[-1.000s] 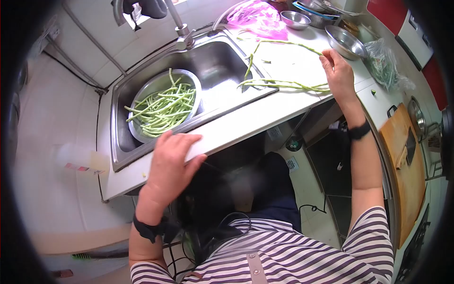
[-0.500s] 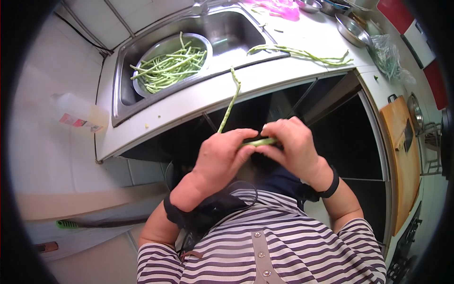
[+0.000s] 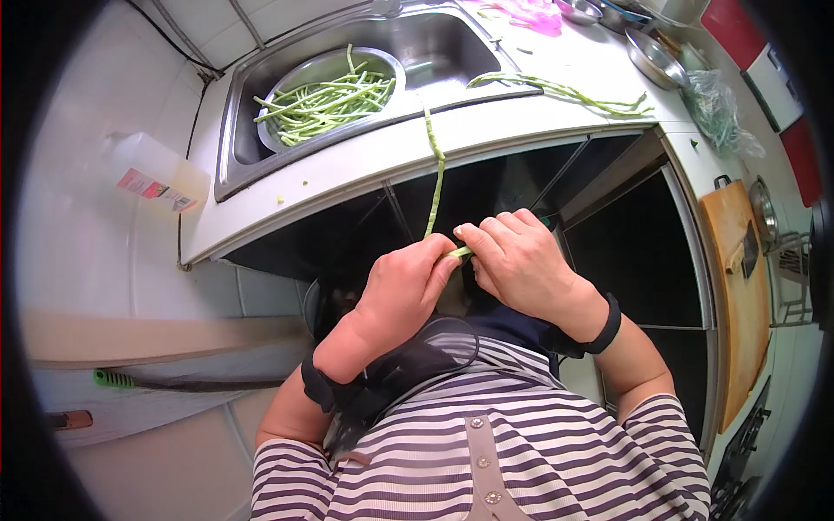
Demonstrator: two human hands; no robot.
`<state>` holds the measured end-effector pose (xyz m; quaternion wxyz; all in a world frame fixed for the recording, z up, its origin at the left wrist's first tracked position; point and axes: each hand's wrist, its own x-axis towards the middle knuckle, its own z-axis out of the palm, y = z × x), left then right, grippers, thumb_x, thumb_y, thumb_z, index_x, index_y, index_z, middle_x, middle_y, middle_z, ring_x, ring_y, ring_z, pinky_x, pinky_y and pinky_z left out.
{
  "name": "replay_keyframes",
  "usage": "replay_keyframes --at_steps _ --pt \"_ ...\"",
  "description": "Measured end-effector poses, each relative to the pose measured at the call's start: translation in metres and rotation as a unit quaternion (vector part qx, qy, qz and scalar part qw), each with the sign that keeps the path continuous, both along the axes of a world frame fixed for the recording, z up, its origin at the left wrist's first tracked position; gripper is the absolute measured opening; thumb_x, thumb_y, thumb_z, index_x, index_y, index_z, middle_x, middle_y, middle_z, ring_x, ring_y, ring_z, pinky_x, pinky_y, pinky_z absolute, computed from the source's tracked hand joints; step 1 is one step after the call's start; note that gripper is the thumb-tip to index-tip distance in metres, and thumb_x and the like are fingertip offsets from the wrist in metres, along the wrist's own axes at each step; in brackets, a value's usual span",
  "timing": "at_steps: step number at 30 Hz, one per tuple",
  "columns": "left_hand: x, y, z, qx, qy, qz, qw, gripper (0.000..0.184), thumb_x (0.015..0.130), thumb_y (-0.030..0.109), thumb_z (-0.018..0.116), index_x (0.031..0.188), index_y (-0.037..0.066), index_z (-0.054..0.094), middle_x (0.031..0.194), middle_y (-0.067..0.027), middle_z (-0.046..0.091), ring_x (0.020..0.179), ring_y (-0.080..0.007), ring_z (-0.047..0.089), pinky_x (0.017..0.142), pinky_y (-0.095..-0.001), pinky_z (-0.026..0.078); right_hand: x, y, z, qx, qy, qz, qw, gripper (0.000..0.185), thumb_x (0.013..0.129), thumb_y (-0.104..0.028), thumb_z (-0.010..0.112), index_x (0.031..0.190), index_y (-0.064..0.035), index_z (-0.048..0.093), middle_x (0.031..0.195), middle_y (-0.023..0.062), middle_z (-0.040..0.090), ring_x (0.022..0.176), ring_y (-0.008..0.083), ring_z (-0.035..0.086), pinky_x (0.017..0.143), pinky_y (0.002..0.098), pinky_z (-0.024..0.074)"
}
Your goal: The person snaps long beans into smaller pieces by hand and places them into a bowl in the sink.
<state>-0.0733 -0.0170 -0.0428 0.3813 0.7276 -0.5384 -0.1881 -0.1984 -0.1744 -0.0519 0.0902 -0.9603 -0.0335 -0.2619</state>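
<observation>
A long green bean point(image 3: 436, 178) rises from my left hand point(image 3: 401, 285) toward the counter edge above. My left hand pinches it between thumb and fingers, and its short lower end shows between the two hands. On that end, my right hand point(image 3: 524, 263) has its thumb and bent fingers closed, close against the left fingertips. Cut bean pieces point(image 3: 334, 108) fill a metal bowl point(image 3: 397, 85) in the sink. Several whole long beans point(image 3: 573, 94) lie on the counter to the right of the sink.
The steel sink point(image 3: 233, 156) is set into the white counter point(image 3: 347, 161). A plastic bottle point(image 3: 161, 174) stands at the left. Metal bowls point(image 3: 653, 59), a clear bag point(image 3: 717, 108) and a pink bag point(image 3: 530, 13) sit at the back right. A wooden cutting board point(image 3: 734, 304) is at the right.
The hands have come closer together, with less bean showing between them. My right hand has shifted left and turned over the bean's end. The view has shifted slightly.
</observation>
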Motion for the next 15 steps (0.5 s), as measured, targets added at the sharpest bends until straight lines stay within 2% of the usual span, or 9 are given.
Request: replay_keyframes --at_steps 1,4,7,9,11,12,13,14,15 --pt "-0.001 0.0 0.0 0.018 -0.007 0.002 1.0 0.015 0.094 0.015 0.056 0.099 0.001 0.059 0.081 -0.0189 0.062 0.072 -0.0368 0.06 0.063 -0.0384 0.048 0.0 0.001 -0.002 -0.008 0.011 0.005 1.0 0.027 0.071 -0.011 0.066 0.096 -0.0035 0.06 0.08 0.0067 0.056 0.074 0.0228 0.056 0.068 0.0354 0.0438" --pt "-0.01 0.0 -0.003 0.032 -0.029 -0.015 0.999 0.017 0.093 0.018 0.056 0.096 0.001 0.058 0.081 -0.0194 0.062 0.076 -0.038 0.061 0.063 -0.0421 0.048 -0.001 0.005 -0.007 -0.024 0.028 0.009 0.999 0.018 0.07 -0.014 0.066 0.085 -0.0065 0.058 0.074 0.0048 0.052 0.071 0.0209 0.054 0.067 0.0333 0.0432" --pt "-0.008 0.0 -0.016 0.065 -0.089 -0.024 0.994 0.018 0.093 0.022 0.056 0.089 0.004 0.057 0.073 -0.0151 0.061 0.072 -0.0357 0.063 0.062 -0.045 0.049 0.0 0.014 -0.018 -0.022 0.032 -0.001 0.999 0.015 0.07 -0.015 0.066 0.081 -0.0081 0.057 0.073 0.0048 0.051 0.069 0.0207 0.053 0.063 0.0318 0.0429" --pt "-0.011 0.001 -0.014 0.059 -0.101 -0.024 0.993 0.017 0.092 0.021 0.056 0.086 0.004 0.055 0.073 -0.014 0.061 0.069 -0.0354 0.062 0.06 -0.0432 0.049 -0.001 0.014 -0.021 -0.026 0.055 -0.002 0.998 0.016 0.07 -0.014 0.066 0.081 -0.0081 0.057 0.073 0.0063 0.053 0.066 0.0215 0.053 0.059 0.0309 0.0428" --pt "-0.013 0.003 -0.013 0.025 -0.12 -0.02 0.992 0.016 0.092 0.02 0.057 0.086 0.005 0.056 0.072 -0.0131 0.061 0.067 -0.0354 0.06 0.059 -0.0418 0.048 -0.003 0.013 -0.022 0.101 0.035 0.033 0.994 0.009 0.076 -0.014 0.061 0.08 -0.0075 0.056 0.072 0.0048 0.053 0.061 0.0178 0.051 0.054 0.0286 0.0408" --pt "-0.013 0.004 -0.012 -0.013 -0.083 -0.027 0.996 0.018 0.093 0.02 0.056 0.085 0.004 0.055 0.07 -0.0127 0.058 0.064 -0.0332 0.059 0.058 -0.0403 0.047 -0.004 0.013 -0.023 0.165 0.025 0.05 0.985 0.008 0.079 -0.014 0.059 0.079 -0.0072 0.056 0.071 0.004 0.053 0.058 0.0159 0.05 0.052 0.0275 0.0398" --pt "-0.014 0.004 -0.01 -0.05 -0.045 -0.034 0.997 0.019 0.094 0.021 0.056 0.085 0.004 0.055 0.068 -0.0122 0.056 0.061 -0.031 0.058 0.057 -0.0387 0.046 -0.006 0.01 -0.02 0.375 0.072 0.057 0.922 0.009 0.082 -0.014 0.055 0.078 -0.0068 0.055 0.071 0.0028 0.052 0.057 0.0135 0.048 0.051 0.0263 0.0387" --pt "-0.015 0.006 -0.009 -0.086 -0.004 -0.041 0.995 0.02 0.095 0.022 0.055 0.085 0.004 0.055 0.066 -0.0117 0.053 0.058 -0.0288 0.057 0.056 -0.0371 0.045 -0.008 0.007 -0.014 0.568 0.118 0.06 0.813 0.012 0.086 -0.015 0.052 0.077 -0.0064 0.055 0.07 0.0016 0.051 0.056 0.0111 0.046 0.05 0.0252 0.0376" --pt "-0.016 0.007 -0.009 -0.104 0.059 -0.03 0.992 0.023 0.097 0.023 0.054 0.084 0.004 0.054 0.065 -0.0096 0.051 0.057 -0.0248 0.055 0.055 -0.0353 0.044 -0.008 0.004 -0.011 0.73 0.157 0.06 0.662 0.017 0.089 -0.016 0.048 0.077 -0.006 0.054 0.07 0.0004 0.051 0.054 0.0087 0.044 0.049 0.024 0.0365"
